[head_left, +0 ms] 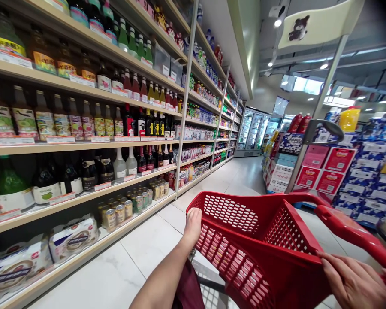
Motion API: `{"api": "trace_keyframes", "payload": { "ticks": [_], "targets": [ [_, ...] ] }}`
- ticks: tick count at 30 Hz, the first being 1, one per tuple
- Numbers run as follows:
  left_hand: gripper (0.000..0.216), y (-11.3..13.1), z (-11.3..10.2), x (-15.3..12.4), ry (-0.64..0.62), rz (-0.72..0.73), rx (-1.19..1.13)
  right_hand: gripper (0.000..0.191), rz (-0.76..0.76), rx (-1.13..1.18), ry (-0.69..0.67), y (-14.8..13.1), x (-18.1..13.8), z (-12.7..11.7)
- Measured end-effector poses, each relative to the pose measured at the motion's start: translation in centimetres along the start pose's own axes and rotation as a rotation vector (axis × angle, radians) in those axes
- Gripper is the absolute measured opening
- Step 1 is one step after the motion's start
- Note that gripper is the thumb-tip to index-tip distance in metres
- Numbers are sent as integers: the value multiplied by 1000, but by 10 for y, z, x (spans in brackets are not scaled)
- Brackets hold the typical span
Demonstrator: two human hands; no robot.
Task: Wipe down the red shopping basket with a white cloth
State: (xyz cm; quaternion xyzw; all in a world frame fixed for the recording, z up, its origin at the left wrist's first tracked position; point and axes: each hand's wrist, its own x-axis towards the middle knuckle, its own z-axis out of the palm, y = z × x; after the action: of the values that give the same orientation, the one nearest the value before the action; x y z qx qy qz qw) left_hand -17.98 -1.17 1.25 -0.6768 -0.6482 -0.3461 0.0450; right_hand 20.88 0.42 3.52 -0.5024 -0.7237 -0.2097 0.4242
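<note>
A red plastic shopping cart basket (244, 214) with mesh walls fills the lower right of the head view. My left hand (193, 225) reaches forward and its fingers curl over the basket's left rim. My right hand (352, 281) wraps around the red cart handle (350, 229) at the bottom right. I see nothing inside the basket.
Long shelves of bottles (83, 124), cans (128, 206) and packaged goods run along the left. Stacked red and blue boxes (328, 171) stand on the right beside a sign pole (321, 94). A white tiled aisle (231, 176) leads to glass-door refrigerators (252, 131) at the far end.
</note>
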Motion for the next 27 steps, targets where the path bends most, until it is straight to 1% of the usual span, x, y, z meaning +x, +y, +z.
{"api": "trace_keyframes", "payload": {
  "ticks": [2,4,6,7,10,12,13,15,17,18,20,22,23,25,27],
  "targets": [
    [49,14,9,-1,-21,28,4,40,-79,-84,15,-2,0,-1],
    [48,31,18,-2,-83,137,-10,40,-129,-119,25,1,1,-1],
    [47,35,18,-2,-134,180,-7,39,-145,-113,26,4,3,-2],
    [46,31,13,-2,-144,155,5,38,-149,-110,24,5,4,-3],
    [50,10,-2,-1,-96,-1,49,39,-134,-100,37,2,8,-7],
    [56,6,0,-2,-85,-36,59,40,-104,-102,40,-3,11,-10],
    [60,11,5,-3,-96,-22,56,40,-89,-104,37,-5,12,-10],
    [65,33,21,-6,-132,72,29,40,-72,-110,20,-8,16,-11],
    [63,59,35,-9,-148,193,-27,39,-76,-106,-5,-6,20,-11],
    [61,71,39,-9,-143,241,-67,39,-77,-104,-15,-4,22,-11],
    [57,89,39,-6,-105,276,-176,38,-60,-103,-27,-1,27,-12],
    [54,105,34,0,-60,235,-338,39,-2,-94,-23,-4,30,-13],
    [53,115,32,4,-39,183,-440,39,40,-69,-18,-9,30,-12],
    [54,141,31,8,-19,36,-681,39,117,75,-34,-32,26,-8],
    [53,171,34,9,-68,-86,-952,42,163,328,-73,-65,18,1]
  ]
}}
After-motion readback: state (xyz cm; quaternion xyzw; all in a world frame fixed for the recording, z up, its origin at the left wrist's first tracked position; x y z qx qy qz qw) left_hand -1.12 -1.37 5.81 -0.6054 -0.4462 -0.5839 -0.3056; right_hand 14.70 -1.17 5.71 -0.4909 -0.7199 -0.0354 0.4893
